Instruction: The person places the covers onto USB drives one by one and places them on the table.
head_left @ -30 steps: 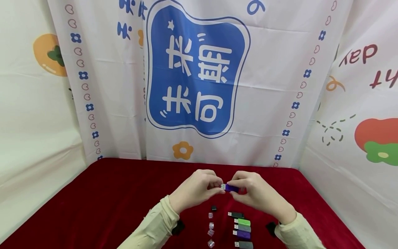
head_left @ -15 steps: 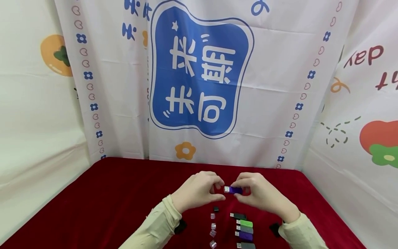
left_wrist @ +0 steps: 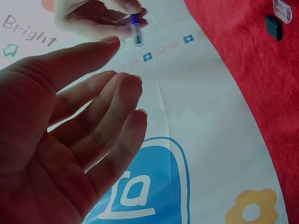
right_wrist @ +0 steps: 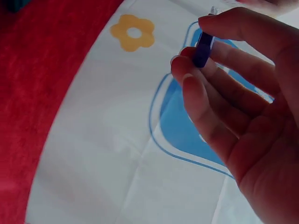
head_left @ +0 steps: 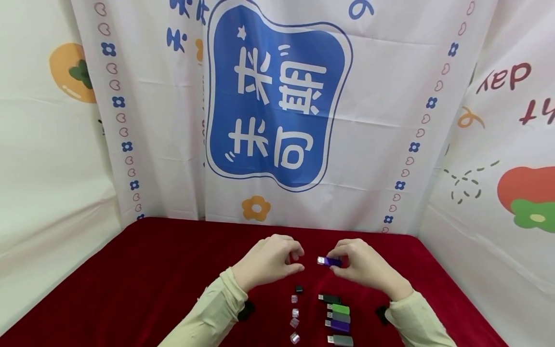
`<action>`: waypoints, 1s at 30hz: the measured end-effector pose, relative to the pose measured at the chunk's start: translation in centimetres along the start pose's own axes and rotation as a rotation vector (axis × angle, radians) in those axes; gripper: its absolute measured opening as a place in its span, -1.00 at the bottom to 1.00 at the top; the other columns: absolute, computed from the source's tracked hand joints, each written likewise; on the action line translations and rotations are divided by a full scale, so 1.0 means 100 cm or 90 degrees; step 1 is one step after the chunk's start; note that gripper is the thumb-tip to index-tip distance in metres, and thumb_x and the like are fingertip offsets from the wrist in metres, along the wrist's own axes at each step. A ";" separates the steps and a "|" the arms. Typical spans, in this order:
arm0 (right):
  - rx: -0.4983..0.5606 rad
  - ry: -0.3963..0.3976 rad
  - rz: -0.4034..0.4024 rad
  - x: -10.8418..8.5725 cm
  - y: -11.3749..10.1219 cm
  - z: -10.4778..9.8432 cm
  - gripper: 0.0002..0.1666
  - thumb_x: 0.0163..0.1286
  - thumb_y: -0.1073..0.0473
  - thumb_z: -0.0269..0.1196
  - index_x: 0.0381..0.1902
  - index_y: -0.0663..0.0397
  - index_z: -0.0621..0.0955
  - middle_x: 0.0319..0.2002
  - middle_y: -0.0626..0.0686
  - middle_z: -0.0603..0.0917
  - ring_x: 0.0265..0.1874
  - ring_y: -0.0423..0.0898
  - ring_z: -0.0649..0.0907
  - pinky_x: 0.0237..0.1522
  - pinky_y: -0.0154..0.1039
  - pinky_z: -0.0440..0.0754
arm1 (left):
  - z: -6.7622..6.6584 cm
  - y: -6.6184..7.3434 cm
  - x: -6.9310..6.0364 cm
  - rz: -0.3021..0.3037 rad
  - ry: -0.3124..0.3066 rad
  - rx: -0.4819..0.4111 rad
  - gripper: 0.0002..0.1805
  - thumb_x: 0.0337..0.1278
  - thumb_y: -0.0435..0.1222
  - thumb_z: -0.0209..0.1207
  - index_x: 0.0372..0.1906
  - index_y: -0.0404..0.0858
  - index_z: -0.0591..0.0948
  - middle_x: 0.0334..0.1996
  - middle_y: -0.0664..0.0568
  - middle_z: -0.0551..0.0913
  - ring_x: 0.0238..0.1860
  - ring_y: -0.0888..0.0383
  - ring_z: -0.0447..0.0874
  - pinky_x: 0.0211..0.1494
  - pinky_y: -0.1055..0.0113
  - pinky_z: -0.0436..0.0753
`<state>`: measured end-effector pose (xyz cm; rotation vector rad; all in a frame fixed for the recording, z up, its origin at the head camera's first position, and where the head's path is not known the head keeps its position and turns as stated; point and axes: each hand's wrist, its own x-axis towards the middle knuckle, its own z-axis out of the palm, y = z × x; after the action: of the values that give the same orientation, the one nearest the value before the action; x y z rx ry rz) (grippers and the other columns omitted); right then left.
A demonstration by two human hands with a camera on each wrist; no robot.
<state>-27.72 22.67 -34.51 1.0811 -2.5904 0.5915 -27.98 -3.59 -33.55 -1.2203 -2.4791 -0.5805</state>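
Note:
In the head view my right hand [head_left: 366, 267] pinches a purple USB flash drive [head_left: 333, 261] between thumb and fingers, above the red cloth. The drive's plug end points left and seems to wear a clear cap. My left hand [head_left: 269, 260] is apart from it on the left, fingers loosely bent with a gap to the thumb. The left wrist view shows nothing in that hand [left_wrist: 79, 121]; the drive [left_wrist: 136, 29] lies beyond its fingertips. From the right wrist, the purple body [right_wrist: 203, 50] shows between the thumb and fingers.
Nearer me, a column of flash drives holds a black one [head_left: 329, 299], a green one [head_left: 340, 309], a purple one [head_left: 338, 326] and grey ones [head_left: 341, 340]. To their left lie a black cap [head_left: 299, 289] and several clear caps [head_left: 295, 313]. Printed curtains [head_left: 377, 144] surround the red cloth [head_left: 173, 270].
My left hand's fingers were at the drive's plug end; they have parted and moved left, away from it. My right hand keeps holding the purple flash drive, slightly farther right.

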 end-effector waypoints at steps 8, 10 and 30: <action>-0.044 -0.058 0.023 0.014 0.017 0.029 -0.85 0.12 0.27 0.46 -0.30 0.06 0.76 -0.37 -0.14 0.66 -0.46 -0.24 0.57 -0.38 -0.32 0.59 | -0.004 -0.004 -0.002 -0.010 -0.008 -0.006 -0.86 0.09 -0.21 0.41 -0.27 -0.13 0.73 -0.39 0.17 0.66 -0.45 0.33 0.58 -0.39 0.54 0.52; -0.054 -0.076 0.026 0.018 0.021 0.037 -0.88 0.12 0.28 0.45 -0.34 0.06 0.76 -0.41 -0.15 0.65 -0.47 -0.26 0.56 -0.39 -0.32 0.59 | -0.004 -0.004 -0.001 -0.008 -0.007 -0.009 -0.88 0.10 -0.22 0.41 -0.27 -0.12 0.73 -0.41 0.20 0.64 -0.43 0.31 0.58 -0.39 0.53 0.52; -0.178 -0.198 0.059 0.025 0.039 0.068 -0.83 0.04 0.25 0.49 -0.55 -0.02 0.66 -0.58 -0.18 0.51 -0.61 -0.24 0.44 -0.52 -0.28 0.50 | -0.003 -0.007 -0.002 -0.039 -0.036 -0.033 -0.91 0.20 -0.21 0.34 -0.25 -0.12 0.75 -0.51 0.30 0.54 -0.52 0.35 0.45 -0.48 0.48 0.50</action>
<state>-32.82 20.48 -40.50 1.0324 -2.8873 0.0739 -28.41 -4.25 -33.52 -1.1985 -2.5715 -0.6393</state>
